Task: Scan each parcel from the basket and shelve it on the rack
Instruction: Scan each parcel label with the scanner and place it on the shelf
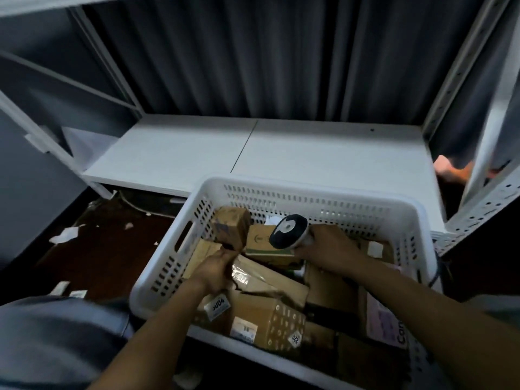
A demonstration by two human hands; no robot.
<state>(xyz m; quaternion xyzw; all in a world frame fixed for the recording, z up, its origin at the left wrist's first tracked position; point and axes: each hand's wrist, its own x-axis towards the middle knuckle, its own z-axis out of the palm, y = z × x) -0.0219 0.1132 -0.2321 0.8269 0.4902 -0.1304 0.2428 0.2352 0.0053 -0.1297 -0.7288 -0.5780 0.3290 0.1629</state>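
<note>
While my left hand [216,268] grips the lower end of a small brown box [232,230], I hold this box tilted up above the other parcels, near the far left corner of the basket [309,190]. My fingers are closed around its bottom edge, and its top leans toward the basket wall. My right hand [326,249] is clenched around the handle of the scanner [288,230], whose black and white head points to the left, toward the box, just beside it but not touching. Under both hands lie many parcels: a flat box with a green stripe [263,244] directly below the scanner, a brown carton with small printed marks and white labels [270,322] closer to me, and a pink packet [382,322] at the right side. The white basket with its perforated walls stands in front of the rack [253,150], whose low white shelf is behind it. A dark curtain [267,57] hangs behind the rack. At the left, the dark floor [98,249] has some scraps of white paper on it.
</note>
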